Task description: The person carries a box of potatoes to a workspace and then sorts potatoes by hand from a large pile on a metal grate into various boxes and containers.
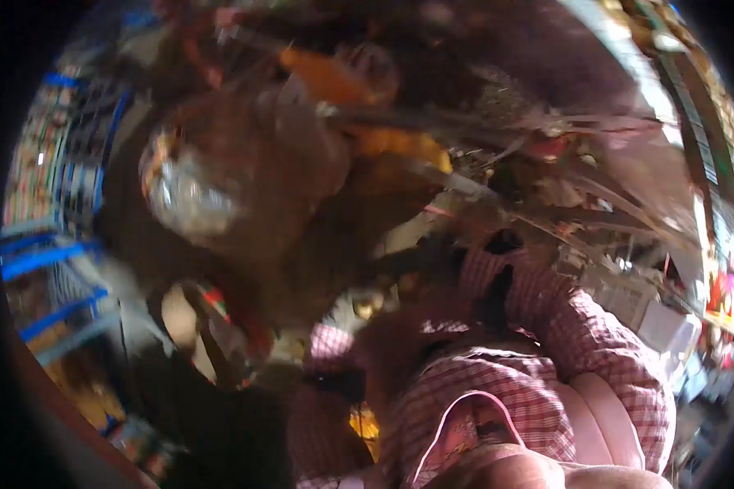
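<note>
The view is badly smeared and deep in shadow. My right sleeve [612, 350], in red-and-white check, bends up toward the middle. Around its end my right hand [483, 218] shows only as a dark blur, close to a long thin shaft with a yellow part [408, 151]. At lower left my left sleeve [322, 424] hangs in shade; the left hand cannot be made out. Up and left lies a shiny, clear, rounded object [192, 196], perhaps plastic. An orange-yellow piece [326, 75] sits above the shaft. What either hand holds is hidden by blur.
Blue-framed racks [65, 261] with packed shelves stand at the left. Tangled thin pieces and clutter [563, 179] spread across the right. A white box-like item [669, 326] sits beyond my right arm. A pale round-edged object [179, 318] lies at lower left.
</note>
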`<action>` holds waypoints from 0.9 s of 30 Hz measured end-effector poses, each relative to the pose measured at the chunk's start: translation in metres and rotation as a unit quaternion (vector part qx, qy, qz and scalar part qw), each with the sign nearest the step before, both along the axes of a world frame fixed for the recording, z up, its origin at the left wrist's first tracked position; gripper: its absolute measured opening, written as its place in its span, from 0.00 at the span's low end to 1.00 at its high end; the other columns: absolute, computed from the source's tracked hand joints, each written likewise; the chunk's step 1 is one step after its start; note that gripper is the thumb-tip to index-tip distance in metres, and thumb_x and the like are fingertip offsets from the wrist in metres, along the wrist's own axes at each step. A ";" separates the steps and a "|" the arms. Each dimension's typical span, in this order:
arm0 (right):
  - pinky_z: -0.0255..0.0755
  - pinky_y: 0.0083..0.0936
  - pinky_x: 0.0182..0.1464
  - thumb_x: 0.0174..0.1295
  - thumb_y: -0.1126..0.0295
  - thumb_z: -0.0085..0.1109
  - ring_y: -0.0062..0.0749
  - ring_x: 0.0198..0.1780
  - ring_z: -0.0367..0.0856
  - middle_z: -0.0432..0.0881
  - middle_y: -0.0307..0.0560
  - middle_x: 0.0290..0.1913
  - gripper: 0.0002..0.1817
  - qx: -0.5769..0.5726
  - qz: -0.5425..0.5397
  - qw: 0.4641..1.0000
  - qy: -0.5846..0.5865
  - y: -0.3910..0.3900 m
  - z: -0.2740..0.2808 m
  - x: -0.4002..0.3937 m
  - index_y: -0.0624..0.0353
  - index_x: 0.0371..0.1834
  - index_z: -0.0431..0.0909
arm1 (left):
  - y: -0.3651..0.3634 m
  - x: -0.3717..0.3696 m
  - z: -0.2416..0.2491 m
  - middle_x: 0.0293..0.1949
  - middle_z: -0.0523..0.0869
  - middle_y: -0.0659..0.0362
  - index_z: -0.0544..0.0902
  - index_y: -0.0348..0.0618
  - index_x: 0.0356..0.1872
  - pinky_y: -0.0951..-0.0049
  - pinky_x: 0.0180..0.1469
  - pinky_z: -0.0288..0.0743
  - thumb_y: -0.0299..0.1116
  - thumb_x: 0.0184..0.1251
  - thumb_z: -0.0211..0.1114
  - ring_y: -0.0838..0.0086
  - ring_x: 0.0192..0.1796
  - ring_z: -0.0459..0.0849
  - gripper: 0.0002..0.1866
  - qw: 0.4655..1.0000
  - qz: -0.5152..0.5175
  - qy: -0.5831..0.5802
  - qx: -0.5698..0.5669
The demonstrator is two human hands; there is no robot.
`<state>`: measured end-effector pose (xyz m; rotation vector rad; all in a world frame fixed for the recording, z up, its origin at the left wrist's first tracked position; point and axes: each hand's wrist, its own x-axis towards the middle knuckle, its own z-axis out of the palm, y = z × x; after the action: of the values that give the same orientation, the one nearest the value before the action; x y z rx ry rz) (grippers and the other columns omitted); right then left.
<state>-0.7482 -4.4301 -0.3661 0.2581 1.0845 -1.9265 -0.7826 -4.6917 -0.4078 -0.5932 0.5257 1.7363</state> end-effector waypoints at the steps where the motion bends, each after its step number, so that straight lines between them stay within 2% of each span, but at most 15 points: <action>1: 0.78 0.29 0.54 0.66 0.70 0.62 0.30 0.52 0.83 0.80 0.45 0.63 0.34 -0.008 -0.022 1.000 -0.005 0.003 0.012 0.013 0.56 0.76 0.65 | 0.004 0.008 0.022 0.48 0.87 0.55 0.82 0.46 0.54 0.63 0.50 0.85 0.37 0.68 0.67 0.63 0.51 0.86 0.16 0.999 -0.007 -0.029 0.019; 4: 0.78 0.27 0.55 0.68 0.70 0.60 0.28 0.52 0.82 0.81 0.44 0.61 0.30 -0.032 -0.079 0.996 -0.015 0.006 0.052 0.049 0.58 0.73 0.68 | 0.010 0.037 0.069 0.47 0.87 0.55 0.83 0.46 0.53 0.65 0.49 0.85 0.36 0.68 0.68 0.64 0.50 0.87 0.15 0.997 -0.031 -0.051 0.044; 6: 0.77 0.26 0.55 0.69 0.70 0.59 0.26 0.52 0.82 0.82 0.43 0.60 0.27 -0.053 -0.114 0.992 -0.032 0.001 0.080 0.074 0.60 0.71 0.70 | 0.010 0.056 0.090 0.48 0.87 0.54 0.83 0.43 0.51 0.57 0.53 0.85 0.38 0.65 0.69 0.58 0.54 0.86 0.16 0.997 -0.051 0.000 0.056; 8: 0.77 0.24 0.56 0.70 0.69 0.58 0.25 0.52 0.82 0.83 0.42 0.59 0.25 -0.075 -0.147 0.985 -0.047 -0.004 0.108 0.098 0.61 0.70 0.72 | 0.022 0.056 0.138 0.49 0.87 0.51 0.82 0.36 0.52 0.58 0.54 0.85 0.43 0.65 0.68 0.59 0.52 0.87 0.22 0.993 -0.105 -0.050 0.020; 11: 0.76 0.22 0.57 0.72 0.69 0.56 0.22 0.52 0.82 0.84 0.40 0.58 0.22 -0.102 -0.210 0.970 -0.069 -0.011 0.152 0.134 0.63 0.67 0.75 | 0.046 0.064 0.197 0.47 0.87 0.47 0.79 0.33 0.57 0.53 0.54 0.86 0.39 0.62 0.69 0.58 0.47 0.88 0.26 0.985 -0.166 -0.009 0.053; 13: 0.76 0.21 0.58 0.73 0.69 0.55 0.21 0.53 0.82 0.85 0.39 0.57 0.20 -0.106 -0.256 0.958 -0.071 -0.008 0.189 0.158 0.64 0.65 0.77 | 0.060 0.069 0.220 0.52 0.86 0.48 0.75 0.36 0.64 0.58 0.53 0.87 0.40 0.68 0.66 0.58 0.50 0.89 0.27 0.972 -0.213 -0.034 0.090; 16: 0.74 0.25 0.62 0.75 0.69 0.53 0.25 0.57 0.81 0.84 0.41 0.59 0.20 -0.057 -0.320 0.944 -0.052 0.002 0.252 0.203 0.62 0.67 0.76 | 0.090 0.076 0.266 0.55 0.84 0.49 0.69 0.39 0.72 0.65 0.52 0.88 0.39 0.71 0.64 0.64 0.52 0.89 0.32 0.948 -0.283 -0.029 0.140; 18: 0.73 0.27 0.65 0.77 0.69 0.52 0.27 0.59 0.81 0.83 0.42 0.61 0.19 -0.027 -0.360 0.932 -0.039 0.011 0.308 0.226 0.61 0.68 0.75 | 0.117 0.084 0.306 0.51 0.84 0.49 0.70 0.35 0.70 0.60 0.57 0.87 0.29 0.70 0.64 0.65 0.48 0.87 0.29 0.927 -0.337 -0.089 0.141; 19: 0.75 0.24 0.63 0.71 0.71 0.58 0.27 0.59 0.82 0.85 0.43 0.59 0.20 0.258 -0.280 0.907 0.181 0.022 0.370 0.229 0.63 0.64 0.78 | 0.132 0.088 0.337 0.53 0.82 0.51 0.70 0.36 0.71 0.67 0.54 0.87 0.31 0.71 0.64 0.68 0.48 0.87 0.28 0.923 -0.356 -0.081 0.117; 20: 0.76 0.25 0.63 0.72 0.68 0.57 0.30 0.58 0.83 0.85 0.47 0.59 0.21 0.095 -0.375 0.918 0.084 0.024 0.358 0.245 0.65 0.64 0.77 | 0.146 0.096 0.338 0.57 0.81 0.52 0.71 0.38 0.71 0.68 0.53 0.87 0.33 0.71 0.65 0.69 0.50 0.86 0.29 0.911 -0.372 -0.084 0.156; 21: 0.77 0.26 0.63 0.72 0.65 0.55 0.32 0.58 0.83 0.85 0.51 0.58 0.22 -0.062 -0.469 0.881 -0.020 0.027 0.357 0.255 0.67 0.65 0.76 | 0.162 0.102 0.349 0.56 0.81 0.53 0.71 0.37 0.70 0.69 0.53 0.86 0.35 0.71 0.66 0.69 0.49 0.86 0.29 0.903 -0.398 -0.060 0.149; 23: 0.78 0.28 0.62 0.72 0.62 0.51 0.37 0.57 0.84 0.85 0.57 0.57 0.26 -0.186 -0.551 0.810 -0.073 0.041 0.372 0.276 0.72 0.65 0.74 | 0.205 0.122 0.373 0.56 0.81 0.54 0.71 0.36 0.70 0.70 0.53 0.85 0.38 0.69 0.66 0.71 0.48 0.86 0.31 0.882 -0.445 0.003 0.156; 25: 0.77 0.28 0.63 0.71 0.63 0.51 0.36 0.59 0.83 0.85 0.56 0.57 0.24 -0.122 -0.566 0.815 -0.017 0.079 0.389 0.300 0.70 0.64 0.76 | 0.264 0.145 0.420 0.54 0.83 0.54 0.72 0.34 0.68 0.72 0.53 0.83 0.40 0.66 0.63 0.73 0.46 0.86 0.32 0.851 -0.484 0.064 0.191; 26: 0.76 0.30 0.64 0.72 0.63 0.51 0.36 0.59 0.83 0.85 0.56 0.57 0.24 -0.075 -0.570 0.818 0.028 0.104 0.402 0.310 0.70 0.63 0.76 | 0.301 0.155 0.483 0.51 0.84 0.56 0.74 0.33 0.66 0.74 0.50 0.83 0.39 0.63 0.61 0.75 0.44 0.85 0.31 0.833 -0.499 0.145 0.188; 27: 0.74 0.31 0.65 0.71 0.64 0.53 0.36 0.58 0.83 0.85 0.54 0.57 0.23 0.024 -0.587 0.805 0.077 0.127 0.433 0.319 0.68 0.63 0.77 | 0.336 0.159 0.476 0.59 0.82 0.51 0.74 0.32 0.66 0.71 0.57 0.81 0.38 0.62 0.63 0.67 0.53 0.86 0.32 0.801 -0.528 0.144 0.244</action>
<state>-0.4293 -4.3028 0.0666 1.0046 1.1831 -3.0407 -0.6240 -4.3554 0.0687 0.3393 0.4491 0.7921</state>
